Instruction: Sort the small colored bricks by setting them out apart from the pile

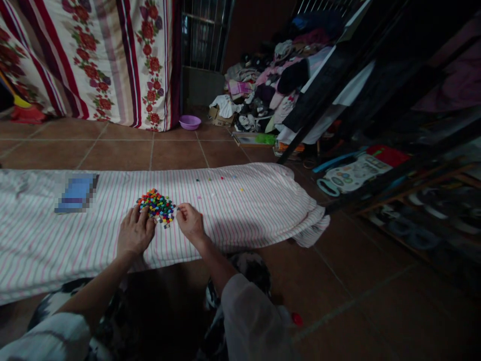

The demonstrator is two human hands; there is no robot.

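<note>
A heap of small multicoloured pieces (158, 204), like beads or tiny blocks, lies on a striped cloth (255, 215). Flat at the heap's left edge rests my left hand (137, 229), its fingers stretched out and touching the nearest pieces. On the right side of the heap, my right hand (189, 220) has thumb and fingertips pinched together. Whatever is between those fingertips is too small to name. Several single pieces (222, 178) in different colours lie spread apart on the cloth, farther right and beyond the hand.
A blurred blue flat object (77, 193) lies on the cloth at left. Beyond, on the tiled floor, stand a purple basin (190, 122) and a big pile of clothes (270, 85). A floral curtain (112, 60) hangs behind. At right are a toy walker (356, 173) and a shoe rack (398, 225).
</note>
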